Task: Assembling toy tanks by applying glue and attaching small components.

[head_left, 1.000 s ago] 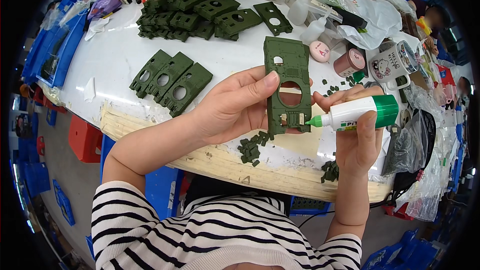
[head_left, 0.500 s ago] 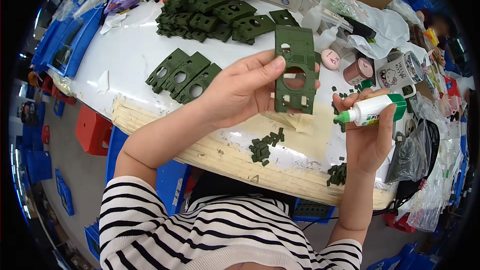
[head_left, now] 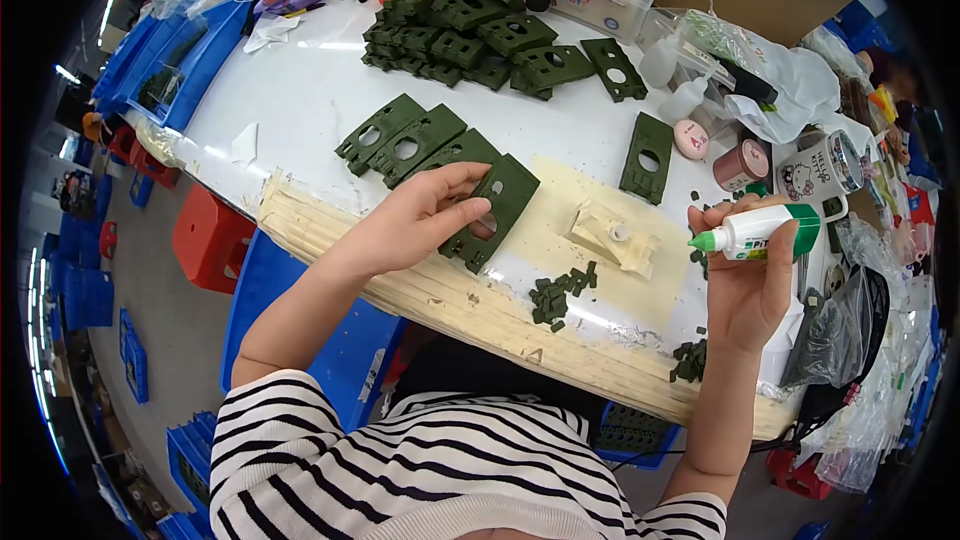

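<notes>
Heap of dark green plastic plates [head_left: 465, 48] lies at the back of the white bench [head_left: 300, 70]. Between the hands there are a cream-coloured plastic block [head_left: 592, 224] and small dark green chips [head_left: 550, 300]. The left hand [head_left: 415, 227] pinches one dark green holed plate [head_left: 515, 188], beside a row of similar plates [head_left: 432, 133]; the right hand [head_left: 745, 292], well apart, grips a white green-tipped bottle [head_left: 750, 232].
</notes>
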`<state>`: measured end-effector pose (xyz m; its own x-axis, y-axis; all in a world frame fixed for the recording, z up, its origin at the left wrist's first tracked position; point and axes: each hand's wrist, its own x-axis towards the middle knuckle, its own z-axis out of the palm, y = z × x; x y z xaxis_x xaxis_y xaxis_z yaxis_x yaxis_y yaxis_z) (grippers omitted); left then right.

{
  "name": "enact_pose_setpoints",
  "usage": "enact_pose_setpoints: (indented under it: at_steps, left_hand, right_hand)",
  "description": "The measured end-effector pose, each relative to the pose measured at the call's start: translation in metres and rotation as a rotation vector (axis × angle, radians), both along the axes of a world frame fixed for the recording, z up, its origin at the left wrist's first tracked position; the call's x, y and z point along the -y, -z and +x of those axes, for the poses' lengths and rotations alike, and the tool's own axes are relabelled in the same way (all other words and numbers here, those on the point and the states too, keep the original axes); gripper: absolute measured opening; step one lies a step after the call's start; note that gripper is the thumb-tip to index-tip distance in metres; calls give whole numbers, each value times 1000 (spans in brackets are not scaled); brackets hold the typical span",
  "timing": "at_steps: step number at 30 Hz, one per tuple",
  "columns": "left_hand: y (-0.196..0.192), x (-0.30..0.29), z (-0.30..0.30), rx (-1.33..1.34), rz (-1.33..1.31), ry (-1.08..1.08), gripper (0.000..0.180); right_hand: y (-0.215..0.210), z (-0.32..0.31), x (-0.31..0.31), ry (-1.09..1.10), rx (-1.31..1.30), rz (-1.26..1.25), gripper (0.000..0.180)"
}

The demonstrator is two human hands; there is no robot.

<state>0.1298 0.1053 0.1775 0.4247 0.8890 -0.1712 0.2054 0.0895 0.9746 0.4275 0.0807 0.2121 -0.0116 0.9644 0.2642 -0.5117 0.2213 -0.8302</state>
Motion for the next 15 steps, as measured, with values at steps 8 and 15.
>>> enact_pose_setpoints:
  at_steps: [8, 15]
  left_hand:
    - [-7, 25, 15, -507, 637, -138, 49]
    - [2, 42, 24, -802, 889, -169, 54]
  right_hand:
    - [4, 2, -2, 31, 25, -3, 30]
    - [7, 2, -3, 25, 15, -10, 30]
